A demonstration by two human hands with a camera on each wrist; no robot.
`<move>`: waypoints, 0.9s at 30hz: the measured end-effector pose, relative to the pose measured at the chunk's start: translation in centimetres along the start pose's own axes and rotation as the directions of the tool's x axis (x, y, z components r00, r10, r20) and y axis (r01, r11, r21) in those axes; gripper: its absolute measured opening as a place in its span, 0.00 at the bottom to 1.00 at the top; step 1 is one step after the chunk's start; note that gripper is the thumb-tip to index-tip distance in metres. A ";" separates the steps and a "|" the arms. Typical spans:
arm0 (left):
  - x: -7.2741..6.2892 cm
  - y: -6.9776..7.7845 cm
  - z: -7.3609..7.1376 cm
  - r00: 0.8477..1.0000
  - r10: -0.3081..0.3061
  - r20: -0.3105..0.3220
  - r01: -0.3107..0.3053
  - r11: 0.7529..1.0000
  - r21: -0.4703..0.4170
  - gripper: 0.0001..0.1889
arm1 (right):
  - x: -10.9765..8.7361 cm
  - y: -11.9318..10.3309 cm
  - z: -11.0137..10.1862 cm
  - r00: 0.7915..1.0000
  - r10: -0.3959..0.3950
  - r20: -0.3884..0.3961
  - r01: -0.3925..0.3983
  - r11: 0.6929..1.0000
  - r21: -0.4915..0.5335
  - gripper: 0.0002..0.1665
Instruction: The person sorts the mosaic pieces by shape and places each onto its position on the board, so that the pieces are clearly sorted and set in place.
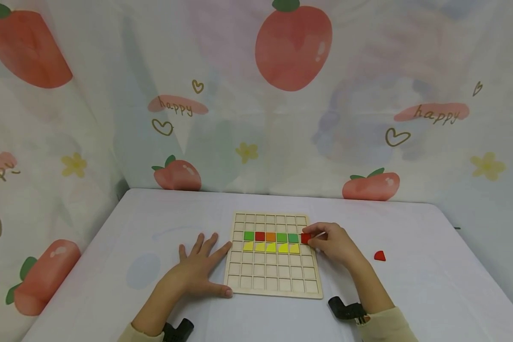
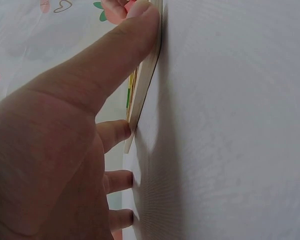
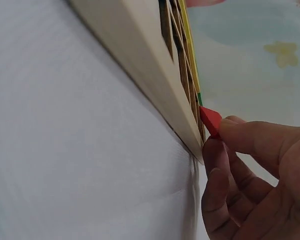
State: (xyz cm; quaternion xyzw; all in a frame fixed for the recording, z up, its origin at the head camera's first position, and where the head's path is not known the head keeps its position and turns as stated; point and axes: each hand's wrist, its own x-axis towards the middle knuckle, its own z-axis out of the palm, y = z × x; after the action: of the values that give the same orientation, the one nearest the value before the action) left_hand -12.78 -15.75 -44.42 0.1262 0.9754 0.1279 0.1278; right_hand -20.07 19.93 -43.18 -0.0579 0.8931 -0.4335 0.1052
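Note:
A wooden grid board (image 1: 272, 284) lies on the white table, with a row of green, red and orange square tiles (image 1: 271, 237) and, below it, a row of yellow tiles (image 1: 271, 247) in its cells. My right hand (image 1: 335, 242) pinches a red tile (image 3: 210, 120) between thumb and fingers at the board's right edge, at the end of the coloured row. In the right wrist view that tile is tilted over the cells. My left hand (image 1: 196, 270) is spread flat at the board's left side, its thumb and index fingertip right at the wooden edge.
A small red piece (image 1: 380, 256) with one rounded side lies on the table right of my right hand. Black wrist devices (image 1: 346, 309) sit by both sleeves. A patterned cloth wall (image 1: 290, 142) stands behind the table's far edge, and another rises at the left.

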 end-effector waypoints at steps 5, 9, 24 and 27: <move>0.0 0.1 0.0 1.000 -0.001 0.001 0.001 1.000 -0.001 0.61 | -0.2 0.0 -0.1 1.000 -0.015 0.013 0.015 0.999 -0.045 0.19; 0.0 0.2 0.0 1.000 -0.004 0.000 0.004 1.000 -0.005 0.61 | -0.3 -0.1 -0.2 1.000 -0.016 0.021 0.017 0.997 -0.069 0.21; -0.2 0.1 -0.1 1.000 0.004 -0.003 -0.004 1.000 -0.001 0.61 | -0.5 -0.6 -0.2 0.992 -0.093 0.088 0.104 0.985 -0.139 0.27; -0.2 0.1 -0.1 1.000 0.011 -0.007 -0.011 1.000 -0.009 0.61 | -0.6 -0.6 -0.2 0.990 -0.102 0.096 0.114 0.984 -0.135 0.28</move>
State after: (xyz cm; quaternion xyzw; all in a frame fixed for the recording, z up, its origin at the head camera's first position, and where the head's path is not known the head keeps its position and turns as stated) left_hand -12.54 -15.73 -44.29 0.1304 0.9746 0.1332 0.1243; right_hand -19.57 19.79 -42.47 -0.1326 0.9113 -0.3719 0.1168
